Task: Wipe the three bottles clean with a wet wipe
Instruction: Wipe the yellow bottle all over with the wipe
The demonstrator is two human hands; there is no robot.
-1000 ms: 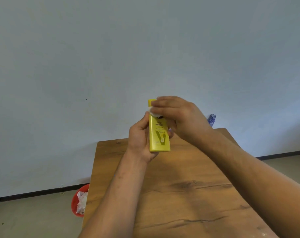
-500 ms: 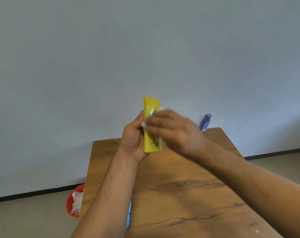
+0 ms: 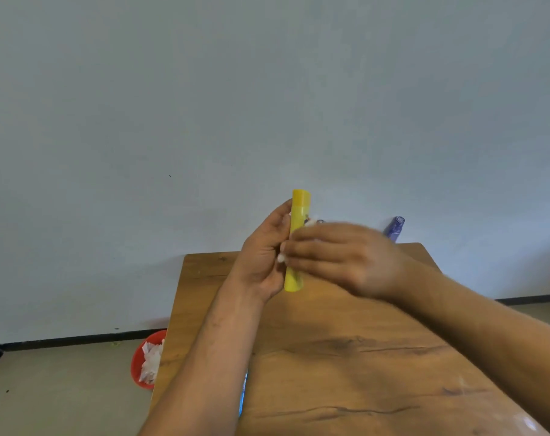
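Note:
A yellow bottle (image 3: 299, 209) stands upright in the air above the far part of the wooden table (image 3: 346, 357), narrow side toward me. My left hand (image 3: 262, 256) grips it from the left. My right hand (image 3: 339, 256) holds a white wet wipe (image 3: 281, 258) against the bottle's middle, fingers wrapped across it; the hand is motion-blurred. A purple bottle (image 3: 394, 229) stands at the table's far right corner. A third bottle does not show clearly.
A red bin (image 3: 141, 360) with crumpled white wipes sits on the floor left of the table. A blue object (image 3: 244, 391) peeks out from under my left forearm. A plain wall rises behind the table.
The yellow bottle has turned from its front face to its narrow side. My right hand with the wipe slid down from the cap to the bottle's middle.

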